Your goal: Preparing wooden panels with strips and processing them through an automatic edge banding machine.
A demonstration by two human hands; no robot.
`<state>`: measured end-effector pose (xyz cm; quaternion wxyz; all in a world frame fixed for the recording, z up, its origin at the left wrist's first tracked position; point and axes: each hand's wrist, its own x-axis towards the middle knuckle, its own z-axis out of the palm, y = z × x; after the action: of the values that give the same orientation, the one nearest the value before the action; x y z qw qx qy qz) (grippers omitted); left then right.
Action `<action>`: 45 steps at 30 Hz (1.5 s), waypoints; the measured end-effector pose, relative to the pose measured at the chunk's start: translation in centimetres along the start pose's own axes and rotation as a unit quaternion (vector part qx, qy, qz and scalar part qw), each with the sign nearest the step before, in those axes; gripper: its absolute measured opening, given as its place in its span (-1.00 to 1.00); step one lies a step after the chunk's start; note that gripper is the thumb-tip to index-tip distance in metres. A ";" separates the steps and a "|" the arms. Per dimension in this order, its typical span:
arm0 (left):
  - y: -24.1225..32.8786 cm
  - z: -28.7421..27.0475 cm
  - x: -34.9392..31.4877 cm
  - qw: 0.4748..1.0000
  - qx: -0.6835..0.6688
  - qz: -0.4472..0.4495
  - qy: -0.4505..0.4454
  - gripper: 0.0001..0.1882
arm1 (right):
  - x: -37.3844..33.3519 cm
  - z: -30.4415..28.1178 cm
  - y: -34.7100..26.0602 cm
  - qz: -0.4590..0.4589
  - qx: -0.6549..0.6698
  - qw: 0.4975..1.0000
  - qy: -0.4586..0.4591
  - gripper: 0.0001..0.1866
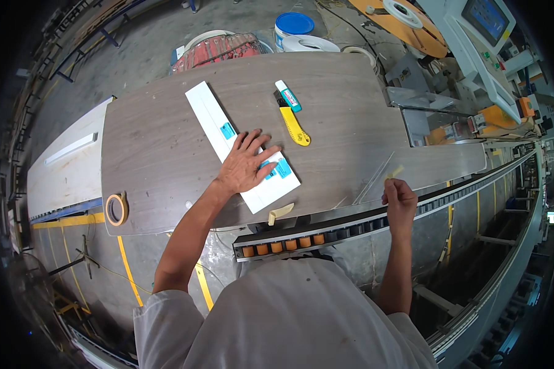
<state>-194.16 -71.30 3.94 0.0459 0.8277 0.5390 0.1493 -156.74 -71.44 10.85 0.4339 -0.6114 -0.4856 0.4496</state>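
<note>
My left hand lies with fingers spread on a long white strip-shaped panel, pressing it to the wood-grain table. Blue labels are stuck on the panel, some partly under my fingers. Over the table's near edge at the right, my right hand is pinched, with a short piece of yellowish tape at its fingertips. A yellow utility knife rests right of the panel, beside a white and teal glue stick. Another curled piece of tape sits by the panel's near end.
A roll of masking tape lies at the table's left corner. A roller conveyor with orange rollers runs along the near edge. A machine with a screen stands at the far right. A blue-lidded bucket is behind the table.
</note>
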 end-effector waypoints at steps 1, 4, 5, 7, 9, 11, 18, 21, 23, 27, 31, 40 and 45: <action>0.2 -0.2 -0.2 1.000 0.006 -0.002 0.031 -0.56 | 0.0 -0.2 -0.4 -0.014 -0.020 0.999 -0.034 -0.84; 2.9 -0.9 -0.9 0.994 -0.002 -0.040 0.102 -0.54 | -1.4 1.7 -0.8 -0.136 -0.178 0.972 -0.069 -0.85; 4.4 -1.5 -1.7 0.986 -0.013 -0.082 0.145 -0.52 | -1.9 2.3 -0.5 -0.135 -0.175 0.973 -0.067 -0.85; 7.6 -2.3 -4.7 0.984 -0.104 -0.111 0.095 -0.50 | -3.2 3.8 0.7 -0.088 -0.173 0.969 -0.154 -0.87; 10.9 -2.9 -6.8 0.988 -0.095 -0.109 0.058 -0.52 | -4.0 4.9 2.2 -0.072 -0.164 0.968 -0.173 -0.87; 11.7 -0.2 -8.7 0.982 -0.117 -0.119 0.092 -0.61 | -4.8 6.1 2.2 -0.059 -0.154 0.966 -0.201 -0.88; 15.4 0.5 -9.2 0.914 -0.169 -0.327 0.171 -0.78 | -6.0 7.9 1.5 -0.055 -0.147 0.932 -0.328 -0.84; 15.1 0.5 -9.1 0.935 -0.115 -0.301 0.150 -0.82 | -5.8 7.9 1.3 -0.092 -0.163 0.926 -0.327 -0.84; 15.4 1.2 -9.3 0.928 -0.127 -0.321 0.143 -0.83 | -5.8 7.9 1.5 -0.108 -0.158 0.917 -0.349 -0.84; 15.5 1.1 -9.5 0.883 -0.256 -0.367 0.140 -0.85 | -5.5 7.7 2.2 -0.105 -0.194 0.903 -0.368 -0.81; 17.5 -1.2 -9.7 0.745 -0.524 -0.400 0.103 -0.87 | -6.2 7.4 3.0 -0.019 -0.085 0.932 -0.352 -0.82; 17.3 -1.9 -7.8 0.674 -0.691 -0.257 0.033 -0.63 | -7.3 8.7 4.2 0.052 0.091 0.944 -0.312 -0.77; 17.2 -1.6 -7.7 0.590 -0.762 -0.268 0.010 -0.64 | -7.1 8.2 3.7 0.061 0.102 0.950 -0.288 -0.80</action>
<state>-182.45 -85.54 8.01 0.6921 0.3071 0.4269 0.4944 -164.79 -78.25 6.35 0.3072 -0.4366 -0.5029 0.6798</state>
